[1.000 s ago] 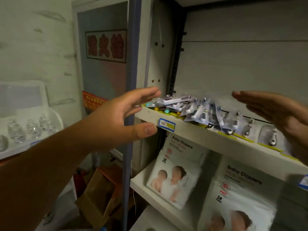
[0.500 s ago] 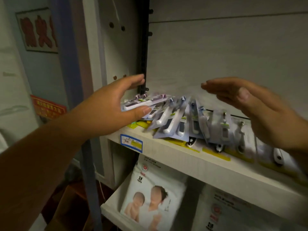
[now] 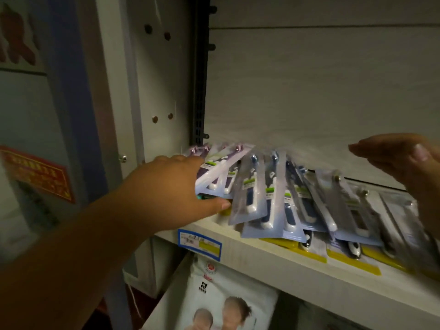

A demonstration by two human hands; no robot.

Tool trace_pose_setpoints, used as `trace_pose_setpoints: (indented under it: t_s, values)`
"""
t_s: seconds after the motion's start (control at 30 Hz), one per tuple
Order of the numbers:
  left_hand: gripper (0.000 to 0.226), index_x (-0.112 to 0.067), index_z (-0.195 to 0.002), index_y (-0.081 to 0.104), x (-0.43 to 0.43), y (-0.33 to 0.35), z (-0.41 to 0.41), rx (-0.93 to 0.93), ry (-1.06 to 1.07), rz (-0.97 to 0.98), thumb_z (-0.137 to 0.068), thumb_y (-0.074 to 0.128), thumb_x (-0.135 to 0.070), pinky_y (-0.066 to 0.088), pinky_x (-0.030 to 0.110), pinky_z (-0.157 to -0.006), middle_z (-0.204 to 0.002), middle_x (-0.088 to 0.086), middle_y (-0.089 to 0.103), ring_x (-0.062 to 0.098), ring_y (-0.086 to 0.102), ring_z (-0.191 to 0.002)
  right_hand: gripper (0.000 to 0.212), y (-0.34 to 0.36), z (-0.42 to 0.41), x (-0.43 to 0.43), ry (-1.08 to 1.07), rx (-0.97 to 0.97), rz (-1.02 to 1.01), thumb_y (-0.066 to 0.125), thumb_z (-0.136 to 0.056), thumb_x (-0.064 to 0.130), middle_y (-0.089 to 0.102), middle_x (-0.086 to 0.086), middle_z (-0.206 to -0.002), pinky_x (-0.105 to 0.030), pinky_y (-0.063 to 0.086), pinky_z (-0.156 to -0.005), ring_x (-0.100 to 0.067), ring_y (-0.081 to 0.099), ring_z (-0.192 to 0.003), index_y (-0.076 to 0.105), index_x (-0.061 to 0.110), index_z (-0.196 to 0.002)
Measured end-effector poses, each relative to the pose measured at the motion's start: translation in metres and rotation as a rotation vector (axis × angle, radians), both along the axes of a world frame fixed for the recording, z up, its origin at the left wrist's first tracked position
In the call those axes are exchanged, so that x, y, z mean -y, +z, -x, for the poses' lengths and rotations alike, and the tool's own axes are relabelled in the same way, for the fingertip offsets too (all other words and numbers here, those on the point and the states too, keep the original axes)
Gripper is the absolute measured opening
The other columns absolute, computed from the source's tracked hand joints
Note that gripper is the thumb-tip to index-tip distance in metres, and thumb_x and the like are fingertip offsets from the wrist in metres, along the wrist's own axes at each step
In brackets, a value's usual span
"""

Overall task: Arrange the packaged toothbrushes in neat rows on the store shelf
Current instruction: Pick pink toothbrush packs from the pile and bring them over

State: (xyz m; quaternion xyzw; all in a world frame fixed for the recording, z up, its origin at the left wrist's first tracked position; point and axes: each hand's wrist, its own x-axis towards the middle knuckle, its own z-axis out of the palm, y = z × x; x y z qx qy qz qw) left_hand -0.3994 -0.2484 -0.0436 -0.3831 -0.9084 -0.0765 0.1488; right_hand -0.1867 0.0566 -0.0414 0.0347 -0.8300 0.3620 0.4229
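**Squaring up the fanned toothbrush packs**

Mind the front lip of the shelf first. The blue packs lie across yellow-carded packs that sit close to that edge. A hard sweep could tip them onto the diaper packs below.

Your left hand grips the purple packs at the left end of the fan, thumb underneath, fingers hidden behind the card. Hold lightly and turn them until their long edges run straight back, rather than dragging the whole fan.

Your right hand hovers flat and empty above the right end, fingers straight. It would serve best lowered as a stop, with the leaning packs closed up against it.

Leftward you have little room, because the side panel is just beside your knuckles. The pack tops lie close to the back panel, so expect little slack rearward. Above the packs the space is open.
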Motion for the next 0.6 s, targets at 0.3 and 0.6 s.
trace_pose_setpoints:
  t_s: [0.3,0.6]
  values:
    - [0.043,-0.035,-0.128,0.055,0.002,0.007,0.007,0.037,-0.089,-0.199,-0.093,0.050,-0.060,0.039,0.021,-0.060,-0.099,-0.008,0.066,0.006,0.055,-0.075,0.046,0.004,0.001,-0.012,-0.051,0.015,0.033,0.036,-0.099,0.067,0.069,0.000,-0.128,-0.053,0.039,-0.114,-0.024,0.059,-0.129,0.066,0.037,-0.116]
    - [0.044,-0.024,-0.139,0.049,-0.002,0.016,0.004,-0.098,-0.106,-0.356,-0.098,0.052,-0.039,0.049,0.034,-0.070,-0.102,0.005,0.067,0.020,0.058,-0.077,0.050,0.010,-0.013,0.010,-0.087,-0.013,0.022,0.040,-0.098,0.065,0.070,-0.003,-0.124,-0.039,0.044,-0.111,-0.019,0.062,-0.123,0.068,0.026,-0.113]
